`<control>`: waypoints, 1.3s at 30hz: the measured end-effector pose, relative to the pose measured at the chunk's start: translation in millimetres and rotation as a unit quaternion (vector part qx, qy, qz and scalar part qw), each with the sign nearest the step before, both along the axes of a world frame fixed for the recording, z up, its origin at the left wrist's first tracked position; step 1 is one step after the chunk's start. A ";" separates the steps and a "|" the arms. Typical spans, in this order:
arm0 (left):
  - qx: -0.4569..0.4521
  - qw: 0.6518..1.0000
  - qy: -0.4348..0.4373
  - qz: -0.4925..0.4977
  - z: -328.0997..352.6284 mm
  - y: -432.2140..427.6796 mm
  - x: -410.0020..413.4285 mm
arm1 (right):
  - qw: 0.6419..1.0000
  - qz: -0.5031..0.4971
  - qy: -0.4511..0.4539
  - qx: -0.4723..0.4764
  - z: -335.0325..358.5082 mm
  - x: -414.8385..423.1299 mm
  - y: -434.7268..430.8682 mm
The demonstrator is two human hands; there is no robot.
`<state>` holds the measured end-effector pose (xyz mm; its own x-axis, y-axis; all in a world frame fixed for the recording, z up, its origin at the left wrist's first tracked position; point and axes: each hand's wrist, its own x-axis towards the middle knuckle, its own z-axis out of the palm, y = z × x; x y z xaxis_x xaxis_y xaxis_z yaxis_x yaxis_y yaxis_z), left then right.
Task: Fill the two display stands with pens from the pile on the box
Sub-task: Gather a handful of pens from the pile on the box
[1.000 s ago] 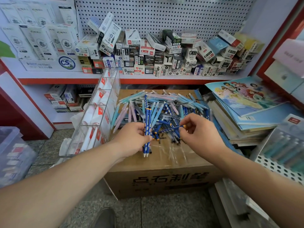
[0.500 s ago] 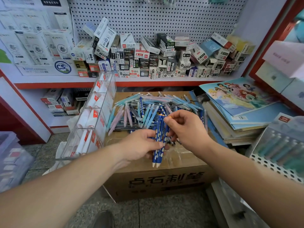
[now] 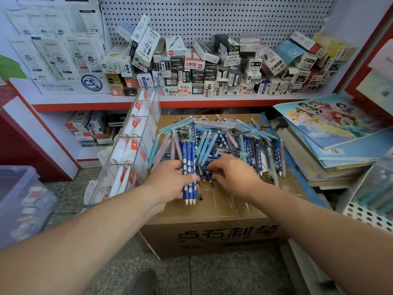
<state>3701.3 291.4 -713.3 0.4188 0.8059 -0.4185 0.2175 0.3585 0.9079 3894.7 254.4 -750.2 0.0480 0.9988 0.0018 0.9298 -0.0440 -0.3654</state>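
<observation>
A pile of pens (image 3: 225, 133), light blue, pink and dark blue, lies on a cardboard box (image 3: 212, 237). My left hand (image 3: 168, 179) grips three dark blue pens with white dots (image 3: 189, 167), held upright over the box's near left part. My right hand (image 3: 234, 173) reaches into the near edge of the pile, its fingertips on dark blue pens; whether it pinches one is hidden. A clear acrylic display stand (image 3: 136, 143) with white and red inserts leans at the box's left. A second stand (image 3: 372, 194) with a perforated white base sits at the far right.
A red-edged shelf (image 3: 191, 101) behind the box carries several small stationery boxes under a pegboard. A stack of notebooks (image 3: 331, 145) lies right of the box. A translucent bin (image 3: 19, 199) stands on the floor at left. My shoe (image 3: 144, 282) is below.
My right hand added the pen it held to the bundle in my left hand, then went back down to the pile. My left hand now holds the bundle more upright.
</observation>
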 end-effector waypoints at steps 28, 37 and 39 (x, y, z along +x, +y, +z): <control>0.032 0.996 -0.003 -0.078 -4.6 -0.6 7.5 | 0.908 -0.116 0.334 0.224 55.4 -4.2 -29.0; 0.025 0.990 -0.028 -0.137 -9.3 -8.5 10.5 | 0.861 -0.170 0.465 0.115 43.3 -16.1 -16.2; 0.042 0.990 -0.027 -0.129 -10.4 -7.5 8.0 | 0.856 -0.177 0.475 0.102 39.2 -18.0 -12.8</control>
